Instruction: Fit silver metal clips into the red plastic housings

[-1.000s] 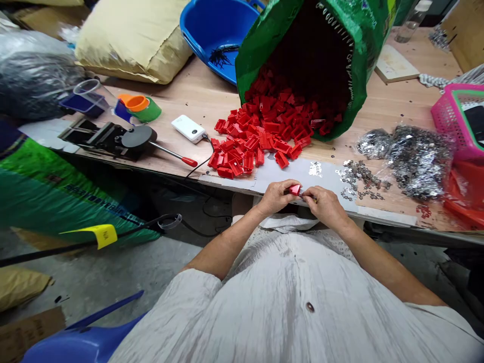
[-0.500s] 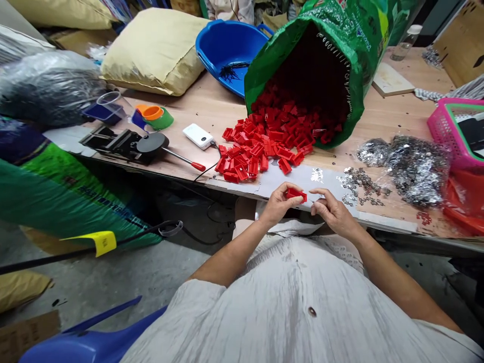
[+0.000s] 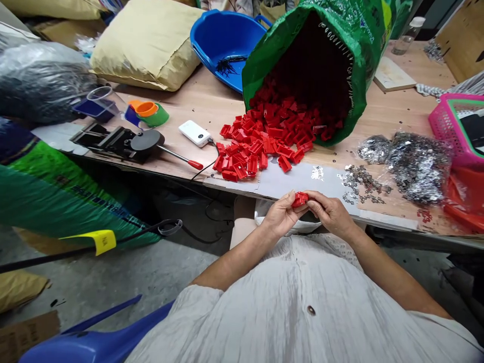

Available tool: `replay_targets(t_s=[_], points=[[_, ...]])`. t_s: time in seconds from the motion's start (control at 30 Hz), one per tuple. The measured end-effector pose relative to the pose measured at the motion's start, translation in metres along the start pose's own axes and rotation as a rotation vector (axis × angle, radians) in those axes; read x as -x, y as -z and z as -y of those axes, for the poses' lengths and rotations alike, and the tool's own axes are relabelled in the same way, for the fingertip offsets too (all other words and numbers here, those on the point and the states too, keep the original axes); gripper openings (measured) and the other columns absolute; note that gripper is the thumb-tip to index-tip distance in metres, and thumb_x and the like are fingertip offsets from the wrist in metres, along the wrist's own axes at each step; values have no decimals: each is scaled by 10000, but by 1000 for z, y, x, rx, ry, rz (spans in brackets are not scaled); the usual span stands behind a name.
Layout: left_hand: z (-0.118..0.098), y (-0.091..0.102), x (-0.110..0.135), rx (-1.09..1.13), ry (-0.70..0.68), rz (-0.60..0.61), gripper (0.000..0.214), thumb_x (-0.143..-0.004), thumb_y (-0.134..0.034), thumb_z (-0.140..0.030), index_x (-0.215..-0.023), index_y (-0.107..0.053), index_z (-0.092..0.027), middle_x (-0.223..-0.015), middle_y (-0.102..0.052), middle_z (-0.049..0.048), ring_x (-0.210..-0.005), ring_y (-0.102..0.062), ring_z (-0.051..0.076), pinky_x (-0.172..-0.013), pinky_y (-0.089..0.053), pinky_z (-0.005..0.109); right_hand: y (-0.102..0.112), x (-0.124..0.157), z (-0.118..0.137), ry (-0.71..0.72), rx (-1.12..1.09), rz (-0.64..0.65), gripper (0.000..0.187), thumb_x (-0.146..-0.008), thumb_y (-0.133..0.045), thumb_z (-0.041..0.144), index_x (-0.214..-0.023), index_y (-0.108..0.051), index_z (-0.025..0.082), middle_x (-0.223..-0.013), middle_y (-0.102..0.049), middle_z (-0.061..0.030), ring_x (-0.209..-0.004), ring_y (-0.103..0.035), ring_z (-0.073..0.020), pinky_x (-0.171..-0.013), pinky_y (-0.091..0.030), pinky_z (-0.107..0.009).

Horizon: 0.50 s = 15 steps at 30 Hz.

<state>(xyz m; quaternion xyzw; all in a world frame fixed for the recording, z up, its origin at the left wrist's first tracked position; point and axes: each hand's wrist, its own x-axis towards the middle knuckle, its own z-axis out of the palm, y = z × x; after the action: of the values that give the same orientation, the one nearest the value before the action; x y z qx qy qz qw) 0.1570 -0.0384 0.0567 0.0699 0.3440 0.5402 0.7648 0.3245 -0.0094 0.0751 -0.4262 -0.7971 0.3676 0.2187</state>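
Note:
My left hand (image 3: 282, 216) grips a small red plastic part (image 3: 300, 199) between thumb and fingers, just off the table's front edge. The right hand (image 3: 331, 214) is closed at the part's right end, with thumb and fingertips pressed to it. Whether a small metal piece sits between those fingertips is hidden. Beyond my hands lies a heap of similar red parts (image 3: 255, 146), spilling from the mouth of a green woven sack (image 3: 357, 70). Small flat metal pieces (image 3: 317, 173) lie on the grey sheet, and a larger scatter of metal pieces (image 3: 357, 179) is to their right.
A hand press (image 3: 145, 141) with a red-tipped lever and a white power bank (image 3: 195, 133) stand left. Behind are a blue basin (image 3: 212, 38) and a stuffed beige sack (image 3: 145, 45). Clear bags of metal pieces (image 3: 419, 161) and a pink basket (image 3: 446, 118) occupy the right.
My right hand has moved left, from apart to touching the red part's right end. The part has turned in my left hand. The camera view has shifted slightly.

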Motion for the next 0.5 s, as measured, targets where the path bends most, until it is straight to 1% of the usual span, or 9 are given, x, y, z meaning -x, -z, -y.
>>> replay_targets(t_s=[0.1, 0.2, 0.27, 0.33, 0.37, 0.43, 0.5], points=[[3, 5, -1, 8, 13, 29, 167, -879, -653, -312, -828, -587, -167, -865, -691, 26, -877, -703, 165, -1067, -482, 421, -6, 2, -4, -9, -41, -10, 403, -994, -387, 453, -1239, -639, 257, -731, -664, -17, -711, -651, -187, -658, -480, -277], [3, 14, 3, -56, -2, 84, 288, -797, -751, -361, -757, -536, -173, -826, -697, 19, -895, -712, 189, -1045, -490, 438, -10, 3, -10, -6, -150, 17, 430, -1007, -357, 473, -1158, -679, 230, -670, -621, 0, -655, -616, -166, -617, -457, -261], [2, 22, 6, -141, -8, 98, 358, -733, -809, -374, -746, -516, -170, -842, -711, 19, -892, -719, 187, -1018, -498, 409, -9, 2, -15, -32, -163, 12, 438, -1011, -350, 474, -1137, -683, 218, -613, -581, 19, -585, -572, -148, -593, -440, -255], [2, 34, 9, -256, 15, 83, 403, -689, -845, -368, -744, -504, -160, -878, -724, 32, -858, -727, 179, -950, -523, 364, -3, -2, -22, -84, -93, -39, 409, -1009, -366, 452, -1134, -675, 215, -612, -587, 24, -570, -564, -144, -610, -442, -258], [3, 40, 9, -315, 38, 65, 416, -678, -854, -365, -742, -501, -154, -885, -726, 43, -830, -728, 174, -899, -538, 340, 1, -5, -26, -110, -29, -83, 375, -1000, -395, 432, -1132, -669, 214, -655, -621, 13, -605, -586, -152, -640, -453, -267], [6, 54, 8, -399, 93, -2, 423, -671, -859, -366, -755, -509, -144, -860, -723, 61, -774, -723, 166, -794, -556, 301, 11, -13, -35, -141, 135, -187, 290, -959, -478, 371, -1108, -663, 206, -837, -701, -42, -761, -644, -194, -739, -476, -307], [10, 67, 4, -421, 121, -126, 405, -687, -851, -360, -807, -535, -136, -828, -712, 72, -744, -715, 162, -745, -566, 288, 21, -21, -45, -141, 284, -269, 231, -912, -524, 297, -1062, -668, 194, -1008, -715, -98, -919, -649, -244, -831, -477, -358]])
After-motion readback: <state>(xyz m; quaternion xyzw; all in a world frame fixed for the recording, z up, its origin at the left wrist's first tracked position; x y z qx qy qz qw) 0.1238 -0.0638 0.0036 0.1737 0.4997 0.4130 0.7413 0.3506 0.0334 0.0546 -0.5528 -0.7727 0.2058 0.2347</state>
